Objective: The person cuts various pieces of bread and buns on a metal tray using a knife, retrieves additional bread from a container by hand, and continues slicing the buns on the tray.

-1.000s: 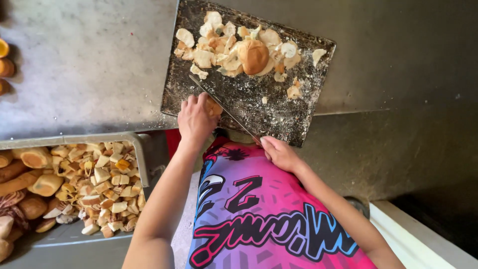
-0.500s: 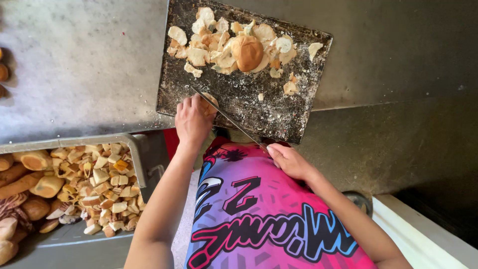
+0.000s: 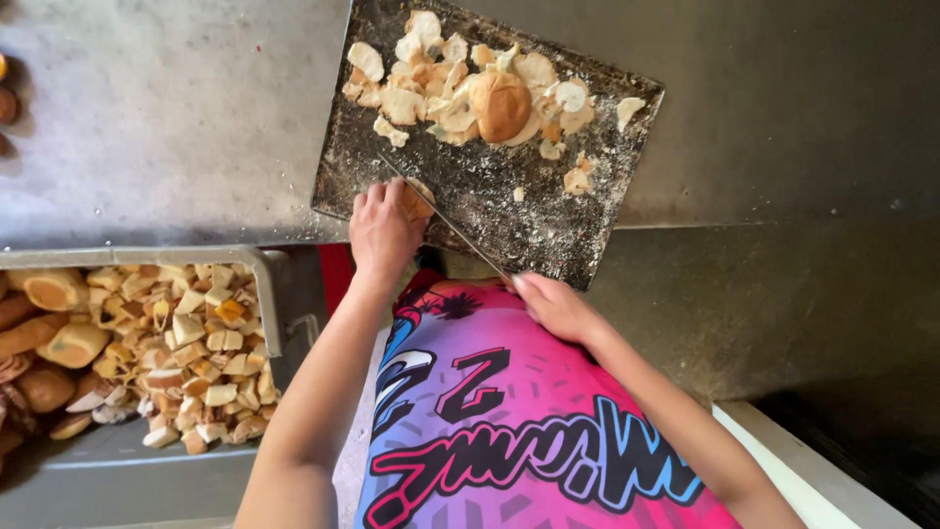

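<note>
A dark, crumb-dusted cutting board (image 3: 548,220) lies on a grey metal counter (image 3: 176,118). Cut bread pieces and a round bun (image 3: 499,103) are heaped at its far end. My left hand (image 3: 384,227) presses a small piece of bread (image 3: 419,201) against the board's near left edge. My right hand (image 3: 553,304) grips the handle of a long thin knife (image 3: 446,223), whose blade runs diagonally up to the bread under my left fingers.
A metal tray (image 3: 269,304) at lower left holds several bread cubes (image 3: 186,343) and whole rolls (image 3: 49,343). More rolls (image 3: 6,103) sit at the counter's far left edge. My pink patterned shirt (image 3: 509,421) fills the lower middle. A white ledge (image 3: 813,470) is at lower right.
The view has shifted slightly; my left hand stays on the bread piece and my right hand has drawn the knife a little toward me along the board.
</note>
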